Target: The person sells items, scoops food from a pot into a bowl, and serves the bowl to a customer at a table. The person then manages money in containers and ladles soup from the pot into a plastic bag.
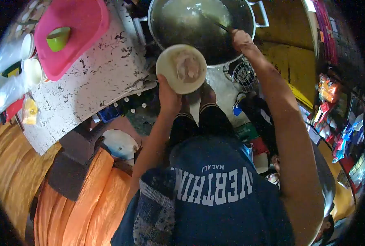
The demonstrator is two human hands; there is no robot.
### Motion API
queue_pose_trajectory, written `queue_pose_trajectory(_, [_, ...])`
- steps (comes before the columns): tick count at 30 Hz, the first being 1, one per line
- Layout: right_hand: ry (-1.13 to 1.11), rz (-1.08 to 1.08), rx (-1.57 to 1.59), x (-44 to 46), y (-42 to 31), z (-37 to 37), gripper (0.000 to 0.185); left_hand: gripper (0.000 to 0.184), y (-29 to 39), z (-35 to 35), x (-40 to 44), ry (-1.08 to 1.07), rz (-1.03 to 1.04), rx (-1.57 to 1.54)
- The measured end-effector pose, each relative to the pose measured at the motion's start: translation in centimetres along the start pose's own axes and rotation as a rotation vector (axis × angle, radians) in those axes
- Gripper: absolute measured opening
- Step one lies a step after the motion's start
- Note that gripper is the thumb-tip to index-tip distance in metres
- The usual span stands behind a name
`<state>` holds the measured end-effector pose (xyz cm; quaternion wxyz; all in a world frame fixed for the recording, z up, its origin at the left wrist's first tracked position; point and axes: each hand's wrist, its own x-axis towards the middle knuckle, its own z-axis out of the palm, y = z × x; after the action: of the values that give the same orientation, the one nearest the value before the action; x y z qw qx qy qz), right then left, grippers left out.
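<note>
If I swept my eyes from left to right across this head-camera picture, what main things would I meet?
Stacked white bowls → lime-green bowl → pale bowl of food held in the left hand → right hand gripping a dark utensil handle → orange packet.
</note>
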<state>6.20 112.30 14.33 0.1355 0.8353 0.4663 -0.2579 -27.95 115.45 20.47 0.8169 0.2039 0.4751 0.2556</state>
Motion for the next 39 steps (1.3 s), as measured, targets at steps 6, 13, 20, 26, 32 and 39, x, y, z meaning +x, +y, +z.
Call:
queue_pose_trajectory(6, [0.084,-0.096,-0.001,1.3,-3.4,1.5,0.019,0.065,-2.5,-4.9,-4.0,-0.009,-0.127,0.002])
queue_pose_trajectory(13, [0.065,-0.221,-0.359,2.4,-1.7,0.8,0.016,0.070,-2.4,-6.7,-4.9,0.043,-0.065,0.037])
queue_pose_trajectory(20, [0.068,-0.654,0.136,7.0,4.5,7.4,0.036,0.071,-0.2,-5.4,-5.5,0.067,-0.083,0.014])
queue_pose_trajectory(26, [-0.473,-0.167,0.405,3.0,-0.1,5.1,0.039,0.072,-1.4,-5.4,-6.0,0.046,-0.072,0.048])
queue_pose_trajectory(32, [-0.390,-0.248,0.821,7.1,5.6,11.5,0.041,0.065,-2.5,-6.4,-6.5,0.051,-0.090,-0.058])
queue_pose_trajectory(39, [-0.394,-0.303,0.430,0.8,2.0,2.3,0.042,0.066,-2.7,-6.8,-7.0,0.036,-0.155,-0.043])
